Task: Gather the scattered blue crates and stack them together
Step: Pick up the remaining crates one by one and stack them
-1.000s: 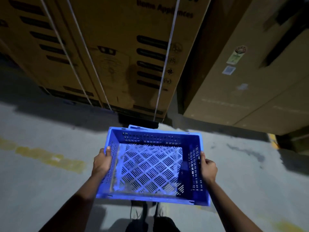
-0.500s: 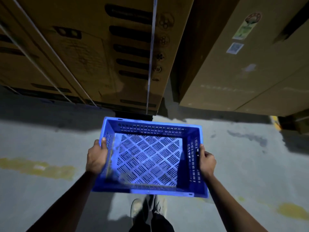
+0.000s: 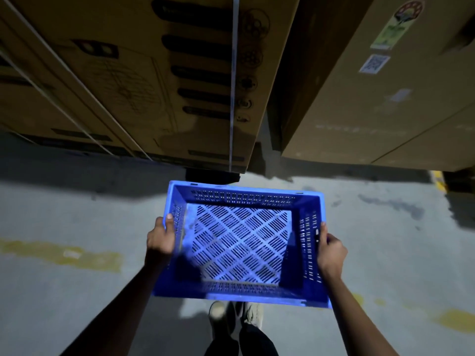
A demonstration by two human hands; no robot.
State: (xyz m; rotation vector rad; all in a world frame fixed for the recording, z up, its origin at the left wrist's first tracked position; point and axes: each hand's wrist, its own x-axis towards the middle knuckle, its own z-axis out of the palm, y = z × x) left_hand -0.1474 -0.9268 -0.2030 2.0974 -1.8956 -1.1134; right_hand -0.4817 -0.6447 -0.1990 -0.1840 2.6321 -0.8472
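Left carton: a tall brown cardboard carton (image 3: 144,80) bound with pale plastic straps (image 3: 233,80) is standing at the left. Black printed bars and round line-drawn symbols are showing on its face; no wording on it can be read.

Floor marks: worn yellow painted patches (image 3: 64,254) are lying on the grey concrete floor (image 3: 77,214), at the left and again at the lower right.

Left hand: the left hand (image 3: 160,238) is being held against the crate's left wall, thumb hooked over the rim and fingers curled under the outside, so the wall is being clamped.

Crate: a blue rectangular plastic crate (image 3: 240,242) with slotted walls and a diamond-patterned lattice bottom is being held level above the floor, in front of the person and just short of the cartons. Nothing is lying inside it. A pale dusty smear is showing along its left inner edge. No brand or writing is being shown on it.

Shoes: light-coloured shoes (image 3: 250,316) are being seen below the crate's near edge.

Right hand: the right hand (image 3: 331,251) is being kept gripped on the right wall, thumb on the rim.

Right carton: a plain brown cardboard carton (image 3: 372,104) is carrying a green and yellow sticker (image 3: 394,24) with a red arched top, and under it a white square-code label (image 3: 374,63); their text is too small to be read.
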